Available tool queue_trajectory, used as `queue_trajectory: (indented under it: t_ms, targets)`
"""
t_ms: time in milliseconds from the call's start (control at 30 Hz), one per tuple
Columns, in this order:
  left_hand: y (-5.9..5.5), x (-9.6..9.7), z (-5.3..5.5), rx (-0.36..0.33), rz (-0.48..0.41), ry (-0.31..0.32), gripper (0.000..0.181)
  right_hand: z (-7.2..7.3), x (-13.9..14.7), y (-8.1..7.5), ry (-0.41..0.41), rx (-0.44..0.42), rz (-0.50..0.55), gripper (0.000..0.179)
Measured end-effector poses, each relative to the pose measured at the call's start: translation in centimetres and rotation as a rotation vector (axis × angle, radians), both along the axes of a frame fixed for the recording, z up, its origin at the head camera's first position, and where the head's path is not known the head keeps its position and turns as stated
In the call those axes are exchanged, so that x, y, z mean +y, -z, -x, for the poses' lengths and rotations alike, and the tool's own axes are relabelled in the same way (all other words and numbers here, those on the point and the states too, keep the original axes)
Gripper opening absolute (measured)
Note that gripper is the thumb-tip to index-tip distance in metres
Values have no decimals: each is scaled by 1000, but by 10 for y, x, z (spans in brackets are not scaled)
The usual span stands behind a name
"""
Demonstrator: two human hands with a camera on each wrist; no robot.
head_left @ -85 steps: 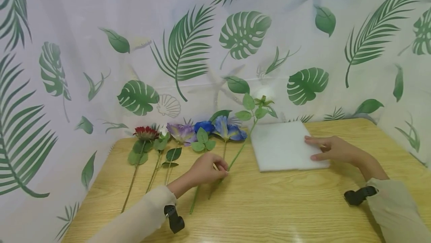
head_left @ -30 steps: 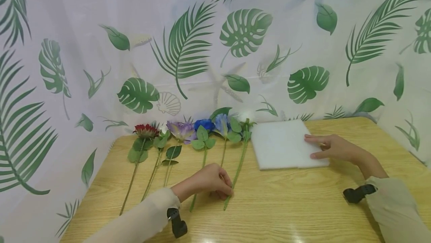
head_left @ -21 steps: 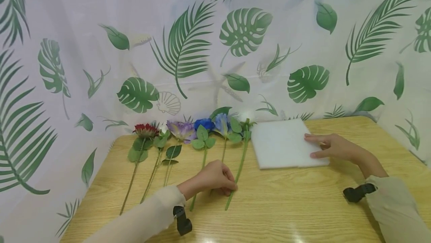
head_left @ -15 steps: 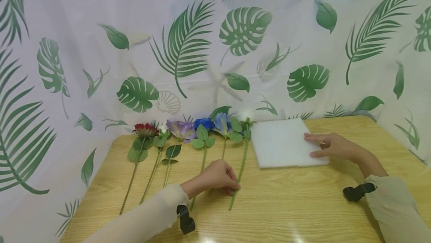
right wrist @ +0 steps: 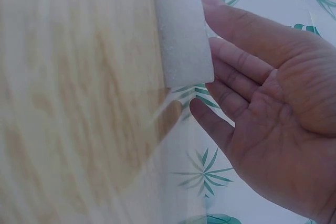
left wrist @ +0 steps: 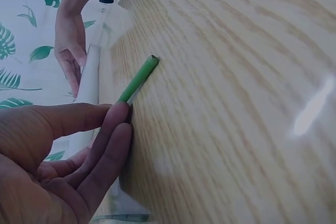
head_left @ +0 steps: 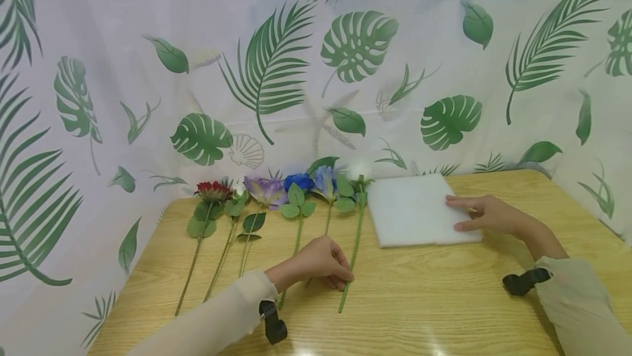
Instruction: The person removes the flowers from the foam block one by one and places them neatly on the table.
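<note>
My left hand (head_left: 318,260) pinches the lower part of the green stem (head_left: 356,238) of a white flower (head_left: 361,170), between thumb and fingertips. This flower lies at the right end of a row of flowers, its head at the back of the table. In the left wrist view the cut stem end (left wrist: 140,78) sticks out past the fingertips, close to the wood. My right hand (head_left: 496,218) rests with relaxed fingers on the right edge of a white foam sheet (head_left: 412,213). In the right wrist view the fingers are loosely extended beside the foam's corner.
Left of the white flower lie a light blue flower (head_left: 326,183), a dark blue flower (head_left: 299,182), a purple flower (head_left: 266,191), another white flower (head_left: 239,188) and a red flower (head_left: 214,191). A leaf-printed curtain (head_left: 296,98) hangs behind the wooden table (head_left: 419,301).
The white flower has come down from a raised, right-leaning position to lie beside the foam. My left hand then shifted slightly right with the stem end. My right hand stayed put.
</note>
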State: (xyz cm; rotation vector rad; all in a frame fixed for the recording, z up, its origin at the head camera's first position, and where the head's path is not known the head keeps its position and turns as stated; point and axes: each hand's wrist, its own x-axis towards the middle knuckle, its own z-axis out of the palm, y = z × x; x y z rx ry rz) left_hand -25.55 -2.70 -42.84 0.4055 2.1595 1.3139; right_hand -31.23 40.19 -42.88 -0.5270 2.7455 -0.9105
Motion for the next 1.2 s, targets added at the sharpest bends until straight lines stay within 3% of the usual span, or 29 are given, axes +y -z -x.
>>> queue_trajectory:
  t_ms: [633,1200]
  targets:
    - [-1,-3,3,-16,-6,31,14,-1,-1,-2,-10,7,5,71]
    - [-2,-9,10,-64,-14,96,22,2,2,2,-11,2,25,70]
